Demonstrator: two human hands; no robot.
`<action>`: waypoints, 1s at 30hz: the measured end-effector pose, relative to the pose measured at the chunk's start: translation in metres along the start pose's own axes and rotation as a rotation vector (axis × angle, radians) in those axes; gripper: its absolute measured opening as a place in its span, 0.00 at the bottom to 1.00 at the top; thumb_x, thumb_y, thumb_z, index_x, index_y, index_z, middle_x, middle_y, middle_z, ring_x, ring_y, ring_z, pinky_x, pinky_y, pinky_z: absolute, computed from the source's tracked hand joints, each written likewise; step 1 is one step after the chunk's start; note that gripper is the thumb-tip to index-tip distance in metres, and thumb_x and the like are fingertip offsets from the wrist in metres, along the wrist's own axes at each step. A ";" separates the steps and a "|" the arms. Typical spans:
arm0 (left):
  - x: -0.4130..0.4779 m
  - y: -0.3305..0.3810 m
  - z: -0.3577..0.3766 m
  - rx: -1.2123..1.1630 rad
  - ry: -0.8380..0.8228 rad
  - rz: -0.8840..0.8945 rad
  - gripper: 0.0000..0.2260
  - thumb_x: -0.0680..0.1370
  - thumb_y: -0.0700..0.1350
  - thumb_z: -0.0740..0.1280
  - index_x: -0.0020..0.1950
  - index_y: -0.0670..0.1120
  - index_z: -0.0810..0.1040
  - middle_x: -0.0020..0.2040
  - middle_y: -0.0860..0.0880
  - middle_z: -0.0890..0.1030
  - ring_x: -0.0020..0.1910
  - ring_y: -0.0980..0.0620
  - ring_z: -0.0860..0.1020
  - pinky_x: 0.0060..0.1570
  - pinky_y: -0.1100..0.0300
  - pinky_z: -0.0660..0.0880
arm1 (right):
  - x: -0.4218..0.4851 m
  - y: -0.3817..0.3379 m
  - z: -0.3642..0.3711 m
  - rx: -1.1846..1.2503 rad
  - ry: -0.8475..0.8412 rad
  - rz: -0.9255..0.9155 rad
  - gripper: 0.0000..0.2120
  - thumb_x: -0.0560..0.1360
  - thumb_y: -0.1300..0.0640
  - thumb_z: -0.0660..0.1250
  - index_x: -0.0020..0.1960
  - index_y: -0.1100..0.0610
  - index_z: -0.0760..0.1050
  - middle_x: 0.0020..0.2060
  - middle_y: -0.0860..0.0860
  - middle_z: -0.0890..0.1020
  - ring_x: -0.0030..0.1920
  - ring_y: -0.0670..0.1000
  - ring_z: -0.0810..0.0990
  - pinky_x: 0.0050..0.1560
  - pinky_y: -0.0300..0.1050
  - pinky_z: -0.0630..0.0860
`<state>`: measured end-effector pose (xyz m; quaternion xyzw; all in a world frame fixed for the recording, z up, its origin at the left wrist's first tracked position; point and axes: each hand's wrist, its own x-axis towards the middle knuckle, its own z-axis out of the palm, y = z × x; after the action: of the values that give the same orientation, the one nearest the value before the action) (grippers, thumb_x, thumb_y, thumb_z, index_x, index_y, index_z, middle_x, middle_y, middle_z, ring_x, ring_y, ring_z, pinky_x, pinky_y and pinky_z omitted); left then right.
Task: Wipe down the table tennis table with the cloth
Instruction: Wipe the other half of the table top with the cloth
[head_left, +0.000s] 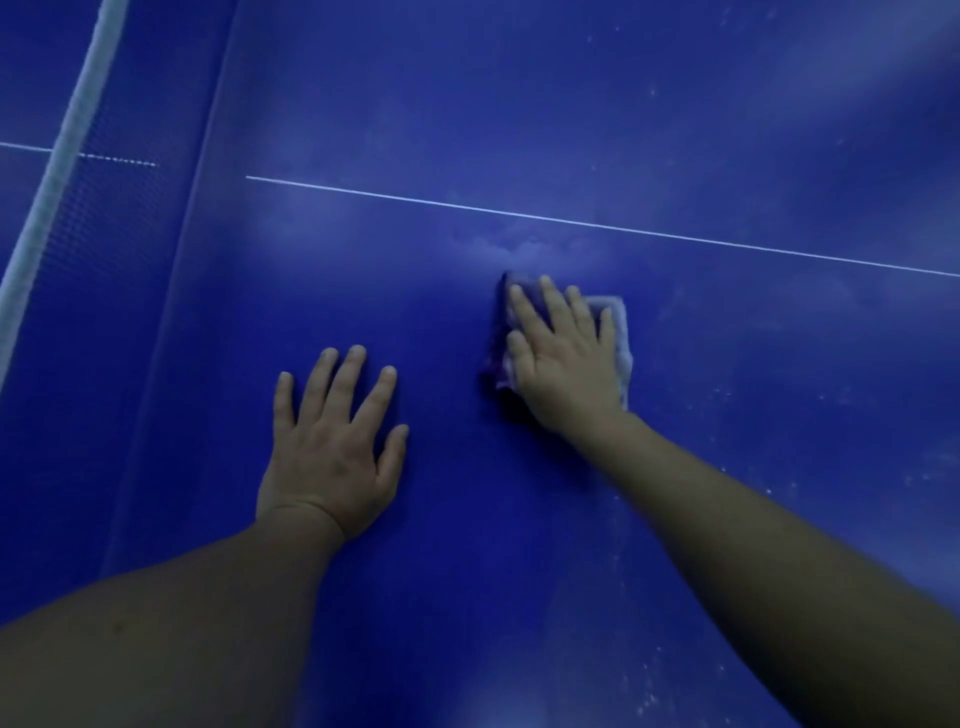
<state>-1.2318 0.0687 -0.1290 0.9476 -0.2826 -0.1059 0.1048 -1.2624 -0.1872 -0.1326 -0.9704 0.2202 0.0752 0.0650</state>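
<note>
The blue table tennis table (675, 130) fills the view, crossed by a thin white centre line (597, 224). My right hand (563, 353) lies flat with straight fingers, pressing a folded cloth (621, 332) onto the surface just below that line. The cloth is pale on its right side and dark purple on its left, and most of it is hidden under the hand. My left hand (332, 441) rests flat on the bare table to the left of the cloth, fingers spread, holding nothing.
The net (93, 249) with its white top band (57, 171) runs diagonally along the left side. Pale dusty smudges (519, 249) sit just beyond the cloth, and white specks (649, 691) dot the surface at lower right.
</note>
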 end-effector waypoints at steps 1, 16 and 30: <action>0.001 0.001 0.000 0.004 0.003 0.005 0.30 0.79 0.60 0.49 0.78 0.49 0.66 0.80 0.44 0.60 0.80 0.43 0.54 0.77 0.36 0.47 | 0.020 0.015 -0.006 -0.020 0.023 0.054 0.26 0.83 0.43 0.47 0.82 0.42 0.51 0.82 0.48 0.54 0.81 0.55 0.51 0.77 0.64 0.42; 0.003 0.002 -0.001 0.028 -0.023 0.002 0.30 0.80 0.61 0.47 0.79 0.50 0.63 0.81 0.45 0.58 0.81 0.44 0.51 0.77 0.36 0.47 | 0.061 0.050 -0.028 -0.110 -0.019 -0.233 0.27 0.82 0.42 0.48 0.80 0.44 0.58 0.80 0.49 0.59 0.80 0.59 0.56 0.78 0.63 0.49; 0.004 0.000 0.002 0.042 -0.013 0.006 0.30 0.80 0.60 0.47 0.79 0.51 0.64 0.81 0.45 0.58 0.81 0.44 0.52 0.77 0.36 0.47 | 0.029 0.030 -0.009 0.147 0.063 0.305 0.34 0.77 0.28 0.53 0.80 0.37 0.53 0.82 0.49 0.46 0.81 0.61 0.40 0.76 0.70 0.38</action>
<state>-1.2292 0.0666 -0.1315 0.9480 -0.2882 -0.1059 0.0833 -1.2485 -0.2276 -0.1316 -0.9202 0.3717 0.0377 0.1167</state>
